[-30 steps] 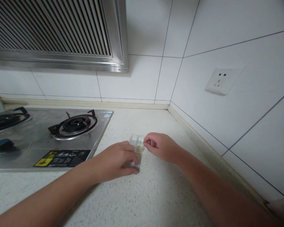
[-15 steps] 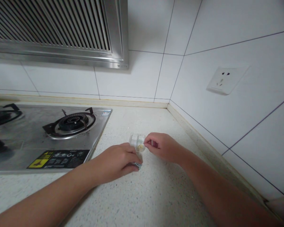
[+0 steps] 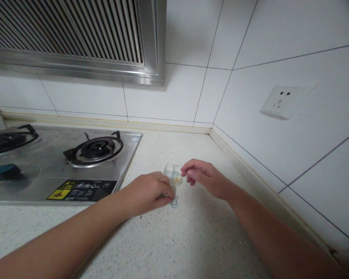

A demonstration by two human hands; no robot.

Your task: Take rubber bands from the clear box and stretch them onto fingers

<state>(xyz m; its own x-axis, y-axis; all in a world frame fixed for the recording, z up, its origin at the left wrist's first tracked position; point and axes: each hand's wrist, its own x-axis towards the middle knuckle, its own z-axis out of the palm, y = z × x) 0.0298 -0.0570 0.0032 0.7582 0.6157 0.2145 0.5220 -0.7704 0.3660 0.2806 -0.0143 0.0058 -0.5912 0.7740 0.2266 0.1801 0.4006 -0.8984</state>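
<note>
A small clear plastic box (image 3: 173,177) with something yellowish inside stands on the speckled counter (image 3: 192,240). My left hand (image 3: 147,193) is curled around its near side, fingers closed on it. My right hand (image 3: 202,177) hovers at its right edge, thumb and forefinger pinched together at the box's rim, the other fingers loosely bent. Whether the right fingers grip the box or a small item is unclear. A faint clear piece (image 3: 174,202) lies on the counter just under my left fingertips.
A steel gas hob (image 3: 61,170) with two burners lies to the left, a blue knob (image 3: 4,171) on it. A range hood (image 3: 75,35) hangs above. Tiled walls meet in a corner behind; a wall socket (image 3: 282,101) sits on the right wall.
My right hand's lower fingers have loosened and spread slightly beside the box. The left hand stays on the box. The view shifted a little to the left.
</note>
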